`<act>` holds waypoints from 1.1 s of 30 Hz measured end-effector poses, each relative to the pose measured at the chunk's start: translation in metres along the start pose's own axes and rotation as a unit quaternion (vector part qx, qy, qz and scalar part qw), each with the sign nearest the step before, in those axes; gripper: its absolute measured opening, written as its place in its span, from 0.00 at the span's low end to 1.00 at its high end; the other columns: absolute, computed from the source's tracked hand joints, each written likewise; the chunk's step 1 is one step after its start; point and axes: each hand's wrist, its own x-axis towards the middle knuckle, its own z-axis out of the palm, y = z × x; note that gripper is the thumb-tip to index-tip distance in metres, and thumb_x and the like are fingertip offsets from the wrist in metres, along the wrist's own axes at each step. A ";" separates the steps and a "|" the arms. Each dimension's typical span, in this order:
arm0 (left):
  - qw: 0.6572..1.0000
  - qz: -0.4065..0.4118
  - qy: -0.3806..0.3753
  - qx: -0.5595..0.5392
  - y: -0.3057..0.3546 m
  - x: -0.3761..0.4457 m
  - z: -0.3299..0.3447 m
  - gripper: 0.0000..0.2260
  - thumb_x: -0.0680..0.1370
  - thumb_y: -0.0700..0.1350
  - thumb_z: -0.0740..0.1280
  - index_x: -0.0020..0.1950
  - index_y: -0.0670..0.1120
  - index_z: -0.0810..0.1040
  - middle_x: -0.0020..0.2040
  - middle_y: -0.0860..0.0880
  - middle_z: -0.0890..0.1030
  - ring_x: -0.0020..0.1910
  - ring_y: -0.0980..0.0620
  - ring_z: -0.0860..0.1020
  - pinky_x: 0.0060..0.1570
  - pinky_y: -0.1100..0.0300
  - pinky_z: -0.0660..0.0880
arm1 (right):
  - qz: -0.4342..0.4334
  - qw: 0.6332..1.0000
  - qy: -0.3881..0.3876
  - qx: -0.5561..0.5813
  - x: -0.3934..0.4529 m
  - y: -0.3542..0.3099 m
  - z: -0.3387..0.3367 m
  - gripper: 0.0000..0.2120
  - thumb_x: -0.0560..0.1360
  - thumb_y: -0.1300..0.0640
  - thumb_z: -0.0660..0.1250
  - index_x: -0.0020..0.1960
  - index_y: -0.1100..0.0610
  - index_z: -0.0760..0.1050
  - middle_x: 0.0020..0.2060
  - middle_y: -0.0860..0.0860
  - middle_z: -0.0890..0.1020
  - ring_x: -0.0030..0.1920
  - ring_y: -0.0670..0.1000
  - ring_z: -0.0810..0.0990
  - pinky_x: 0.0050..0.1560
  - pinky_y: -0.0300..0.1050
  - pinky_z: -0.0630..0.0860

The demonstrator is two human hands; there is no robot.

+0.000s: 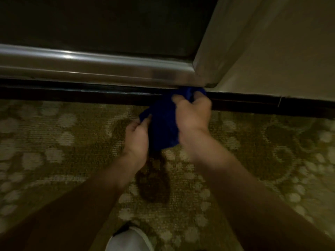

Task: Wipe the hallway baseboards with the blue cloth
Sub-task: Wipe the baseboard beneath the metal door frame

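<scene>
A dark blue cloth (pixel 164 124) hangs between both hands, just in front of the black baseboard (pixel 90 96) that runs across the view where wall meets carpet. My right hand (pixel 194 113) grips the cloth's upper part, its fingers curled into the fabric at the height of the baseboard's top edge. Lower and to the left, my left hand (pixel 137 136) pinches the cloth's left edge between thumb and fingers. The cloth's lower part dangles above the carpet, and the picture is blurred by motion.
Above the baseboard runs a shiny metal frame (pixel 90 66) around a dark panel, ending at a beige wall corner (pixel 208 69). Patterned olive and cream carpet (pixel 63 142) covers the floor. A white shoe (pixel 130 240) shows at the bottom edge.
</scene>
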 end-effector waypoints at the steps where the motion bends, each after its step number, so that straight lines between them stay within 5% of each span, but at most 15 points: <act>1: 1.000 0.000 -0.011 0.003 0.000 -0.002 0.002 0.06 0.81 0.42 0.64 0.51 0.49 0.80 0.51 0.48 0.83 0.53 0.50 0.81 0.56 0.54 0.77 | -0.004 1.000 0.021 0.005 0.007 0.001 -0.012 0.09 0.69 0.55 0.69 0.47 0.56 0.76 0.44 0.55 0.83 0.46 0.57 0.81 0.54 0.58 0.79; 4: 1.000 -0.001 -0.014 0.003 0.000 -0.003 0.001 0.05 0.79 0.44 0.67 0.52 0.49 0.82 0.53 0.48 0.85 0.55 0.49 0.82 0.57 0.53 0.78 | 0.023 0.990 0.095 0.098 0.017 0.004 -0.023 0.03 0.72 0.59 0.68 0.43 0.52 0.75 0.42 0.51 0.81 0.45 0.53 0.80 0.54 0.57 0.79; 8: 1.000 -0.009 -0.002 -0.015 0.003 -0.002 -0.008 0.06 0.79 0.44 0.67 0.50 0.49 0.84 0.52 0.47 0.85 0.55 0.48 0.83 0.61 0.50 0.77 | 0.039 0.975 0.181 0.119 0.002 -0.002 0.012 0.15 0.74 0.57 0.66 0.60 0.58 0.73 0.51 0.50 0.79 0.50 0.53 0.78 0.56 0.48 0.76; 13: 0.998 -0.028 0.013 -0.050 0.004 -0.008 -0.016 0.12 0.81 0.46 0.62 0.61 0.47 0.81 0.59 0.44 0.83 0.58 0.44 0.82 0.64 0.44 0.74 | -0.006 0.998 0.042 0.036 -0.019 -0.003 0.026 0.07 0.73 0.56 0.68 0.41 0.50 0.69 0.41 0.50 0.78 0.47 0.56 0.79 0.55 0.55 0.78; 15: 0.998 -0.013 0.012 -0.055 0.005 -0.019 -0.016 0.10 0.80 0.46 0.65 0.59 0.50 0.81 0.58 0.47 0.84 0.59 0.47 0.81 0.65 0.46 0.73 | 0.007 0.995 0.074 0.064 -0.008 -0.004 0.007 0.09 0.72 0.58 0.68 0.38 0.49 0.69 0.38 0.48 0.78 0.45 0.54 0.79 0.54 0.57 0.78; 18: 0.997 0.010 0.023 -0.066 0.013 -0.035 -0.023 0.18 0.78 0.50 0.68 0.67 0.50 0.76 0.63 0.49 0.81 0.62 0.48 0.80 0.66 0.47 0.72 | 0.080 0.977 0.089 0.176 0.000 -0.005 -0.009 0.07 0.74 0.60 0.67 0.51 0.55 0.75 0.47 0.54 0.81 0.48 0.54 0.80 0.55 0.58 0.79; 21: 0.989 0.066 0.131 -0.035 0.036 -0.039 -0.039 0.28 0.76 0.56 0.68 0.74 0.51 0.68 0.67 0.48 0.77 0.63 0.50 0.77 0.64 0.51 0.74 | 0.151 0.967 -0.060 0.199 -0.019 -0.009 -0.008 0.07 0.75 0.62 0.67 0.51 0.53 0.75 0.49 0.55 0.82 0.51 0.55 0.81 0.55 0.57 0.79; 24: 0.982 0.087 0.165 -0.031 0.061 -0.034 -0.045 0.25 0.77 0.53 0.68 0.73 0.50 0.69 0.64 0.49 0.78 0.60 0.50 0.78 0.63 0.51 0.75 | 0.187 0.949 -0.118 0.225 -0.034 -0.007 -0.007 0.13 0.75 0.61 0.69 0.57 0.52 0.75 0.52 0.54 0.82 0.53 0.55 0.81 0.57 0.56 0.79; 30: 0.987 0.039 0.136 -0.076 0.064 -0.005 0.004 0.12 0.76 0.44 0.69 0.60 0.50 0.77 0.56 0.46 0.82 0.55 0.46 0.81 0.57 0.46 0.79 | 0.179 0.943 -0.098 0.264 -0.025 -0.010 -0.037 0.14 0.76 0.62 0.67 0.61 0.54 0.74 0.52 0.54 0.83 0.50 0.52 0.84 0.48 0.48 0.82; 32: 0.993 0.007 0.108 -0.053 0.052 -0.006 0.018 0.18 0.76 0.45 0.70 0.65 0.51 0.75 0.60 0.46 0.80 0.57 0.46 0.80 0.60 0.46 0.77 | 0.155 0.941 -0.055 0.296 -0.018 -0.004 -0.048 0.15 0.78 0.64 0.63 0.65 0.59 0.72 0.56 0.58 0.81 0.46 0.38 0.82 0.48 0.33 0.79; 33: 0.995 -0.008 0.089 -0.040 0.048 -0.008 0.021 0.21 0.76 0.45 0.70 0.68 0.50 0.74 0.61 0.45 0.80 0.57 0.45 0.80 0.60 0.45 0.77 | 0.192 0.909 -0.054 0.367 -0.015 -0.002 -0.050 0.16 0.79 0.65 0.61 0.66 0.63 0.71 0.58 0.60 0.79 0.42 0.33 0.79 0.45 0.24 0.74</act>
